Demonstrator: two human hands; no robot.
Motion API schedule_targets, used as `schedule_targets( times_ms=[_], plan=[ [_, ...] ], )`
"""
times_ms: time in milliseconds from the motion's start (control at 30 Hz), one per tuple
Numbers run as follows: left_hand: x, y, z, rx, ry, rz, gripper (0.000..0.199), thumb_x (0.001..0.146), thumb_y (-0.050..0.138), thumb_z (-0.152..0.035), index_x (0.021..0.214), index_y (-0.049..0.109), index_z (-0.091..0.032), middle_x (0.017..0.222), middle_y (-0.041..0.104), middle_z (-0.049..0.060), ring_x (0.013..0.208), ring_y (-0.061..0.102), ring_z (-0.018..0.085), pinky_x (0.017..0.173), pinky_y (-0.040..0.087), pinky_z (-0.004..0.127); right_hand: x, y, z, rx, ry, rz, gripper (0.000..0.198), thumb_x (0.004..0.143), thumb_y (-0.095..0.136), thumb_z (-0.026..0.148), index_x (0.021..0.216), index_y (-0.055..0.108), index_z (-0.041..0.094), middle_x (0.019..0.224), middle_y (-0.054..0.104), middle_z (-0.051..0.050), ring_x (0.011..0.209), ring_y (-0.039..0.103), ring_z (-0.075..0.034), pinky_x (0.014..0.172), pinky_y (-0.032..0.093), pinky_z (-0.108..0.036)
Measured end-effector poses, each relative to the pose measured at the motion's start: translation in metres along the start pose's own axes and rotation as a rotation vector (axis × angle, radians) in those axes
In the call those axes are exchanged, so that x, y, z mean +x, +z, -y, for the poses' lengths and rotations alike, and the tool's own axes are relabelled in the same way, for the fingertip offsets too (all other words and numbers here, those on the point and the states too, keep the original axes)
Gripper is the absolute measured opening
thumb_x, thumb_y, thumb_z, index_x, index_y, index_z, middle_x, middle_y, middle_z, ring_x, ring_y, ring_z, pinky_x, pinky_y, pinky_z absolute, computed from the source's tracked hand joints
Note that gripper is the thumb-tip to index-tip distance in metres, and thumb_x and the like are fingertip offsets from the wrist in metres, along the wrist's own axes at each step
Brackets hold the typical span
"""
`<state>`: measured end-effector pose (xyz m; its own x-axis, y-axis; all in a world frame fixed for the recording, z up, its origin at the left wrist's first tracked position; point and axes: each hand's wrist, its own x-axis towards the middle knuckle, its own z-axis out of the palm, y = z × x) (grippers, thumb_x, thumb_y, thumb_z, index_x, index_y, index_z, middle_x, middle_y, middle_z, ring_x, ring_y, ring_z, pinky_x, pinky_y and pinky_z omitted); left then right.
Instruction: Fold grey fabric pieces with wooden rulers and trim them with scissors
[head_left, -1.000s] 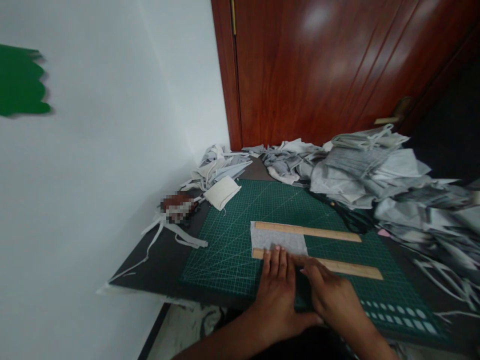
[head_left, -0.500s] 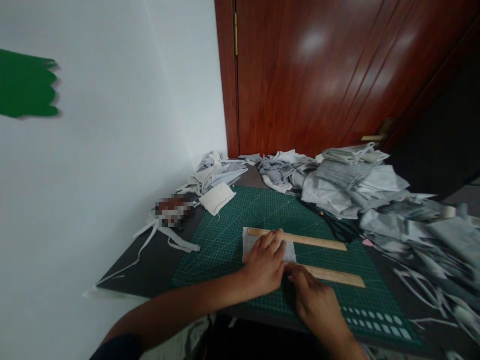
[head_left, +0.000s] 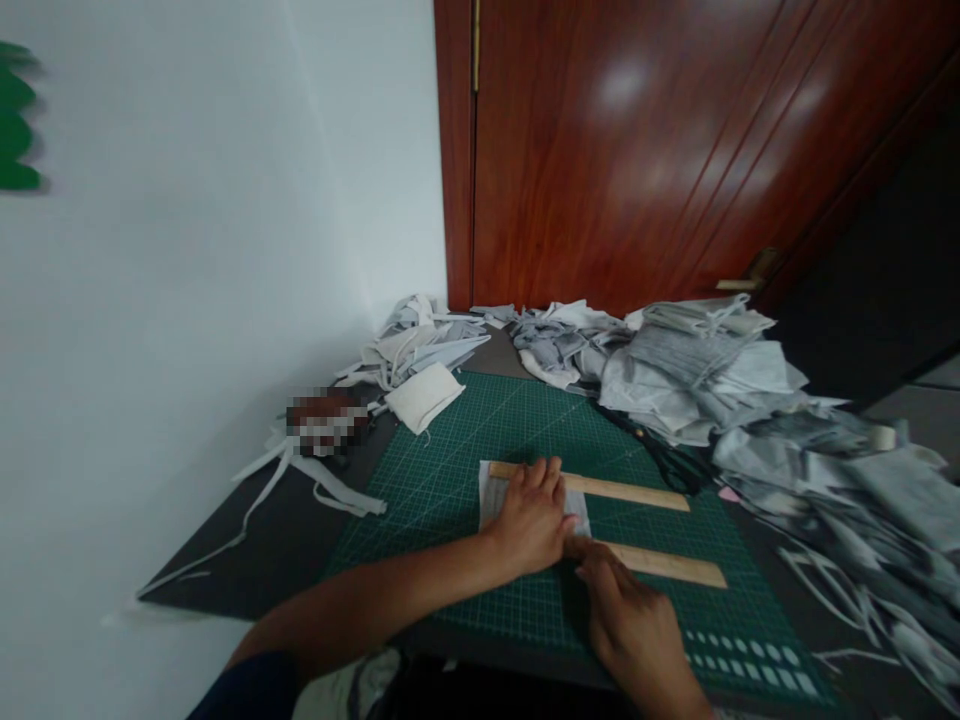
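A small grey-white piece of cloth (head_left: pixel 491 492) lies on the green cutting mat (head_left: pixel 457 445). Across its far edge is a wooden ruler (head_left: pixel 626 490). My left hand (head_left: pixel 529 518) presses down on the cloth and this ruler, its fingers stretched out and lying flat. Nearer to me, a second wooden ruler (head_left: pixel 664 563) lies roughly parallel, its left end at the cloth's near right corner. My right hand (head_left: pixel 634 615) is beside that left end with fingers curled together. What they pinch, if anything, is hidden.
Black-handled scissors (head_left: pixel 671 465) lie on the mat's right side. Heaps of grey cloth (head_left: pixel 690 365) fill the back and right. At the left are a folded cream cloth (head_left: pixel 425 395), loose strips (head_left: pixel 337 485) and a pixelated item (head_left: pixel 328 420). A wall and wooden door (head_left: pixel 600 160) stand behind.
The whole view has shifted slightly. My left fingers have drawn in a little on the far ruler. My right hand stays by the near ruler's left end.
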<state>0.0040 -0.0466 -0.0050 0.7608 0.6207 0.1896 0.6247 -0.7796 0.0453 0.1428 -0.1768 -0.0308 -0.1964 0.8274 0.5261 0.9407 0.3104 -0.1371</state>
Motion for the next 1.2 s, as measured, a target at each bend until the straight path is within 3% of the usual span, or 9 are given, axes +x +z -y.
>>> schedule_targets(
  times_ms=[267, 500, 667, 900, 1200],
  plan=[
    [-0.012, 0.0, 0.0, -0.066, -0.03, 0.054, 0.068, 0.107, 0.034, -0.048, 0.152, 0.044, 0.002, 0.161, 0.04, 0.025, 0.151, 0.032, 0.041, 0.123, 0.025, 0.059, -0.001, 0.001, 0.0, 0.018, 0.024, 0.05, 0.038, 0.094, 0.037, 0.001, 0.123, 0.056, 0.016, 0.121, 0.077, -0.015, 0.104, 0.078, -0.022, 0.081, 0.064, -0.029],
    [-0.011, 0.002, -0.003, -0.134, -0.068, 0.06, 0.068, 0.106, 0.035, -0.052, 0.152, 0.048, -0.003, 0.162, 0.039, 0.022, 0.154, 0.029, 0.04, 0.127, 0.018, 0.059, 0.0, -0.003, 0.001, -0.002, 0.018, 0.065, 0.038, 0.092, 0.037, 0.0, 0.12, 0.058, 0.014, 0.123, 0.076, -0.017, 0.11, 0.076, -0.023, 0.088, 0.063, -0.032],
    [-0.011, 0.007, -0.002, -0.161, -0.072, 0.041, 0.071, 0.106, 0.034, -0.056, 0.154, 0.045, -0.005, 0.163, 0.037, 0.021, 0.155, 0.026, 0.039, 0.127, 0.016, 0.06, 0.001, -0.004, 0.002, -0.006, 0.031, 0.051, 0.03, 0.093, 0.039, 0.003, 0.113, 0.058, 0.015, 0.117, 0.078, -0.017, 0.103, 0.078, -0.023, 0.085, 0.064, -0.032],
    [-0.011, 0.006, -0.002, -0.164, -0.066, 0.069, 0.076, 0.106, 0.029, -0.059, 0.154, 0.044, -0.002, 0.164, 0.035, 0.022, 0.156, 0.022, 0.04, 0.127, 0.015, 0.059, 0.0, -0.003, 0.002, -0.049, 0.016, 0.045, 0.031, 0.097, 0.038, 0.006, 0.121, 0.056, 0.014, 0.115, 0.079, -0.017, 0.101, 0.079, -0.024, 0.082, 0.064, -0.033],
    [-0.013, 0.011, -0.002, -0.161, -0.06, 0.052, 0.079, 0.106, 0.027, -0.06, 0.156, 0.039, 0.0, 0.165, 0.033, 0.023, 0.156, 0.021, 0.041, 0.128, 0.01, 0.059, -0.002, -0.002, 0.0, -0.042, 0.013, 0.028, 0.028, 0.097, 0.039, 0.006, 0.117, 0.056, 0.015, 0.116, 0.079, -0.018, 0.096, 0.08, -0.024, 0.077, 0.064, -0.03]
  ],
)
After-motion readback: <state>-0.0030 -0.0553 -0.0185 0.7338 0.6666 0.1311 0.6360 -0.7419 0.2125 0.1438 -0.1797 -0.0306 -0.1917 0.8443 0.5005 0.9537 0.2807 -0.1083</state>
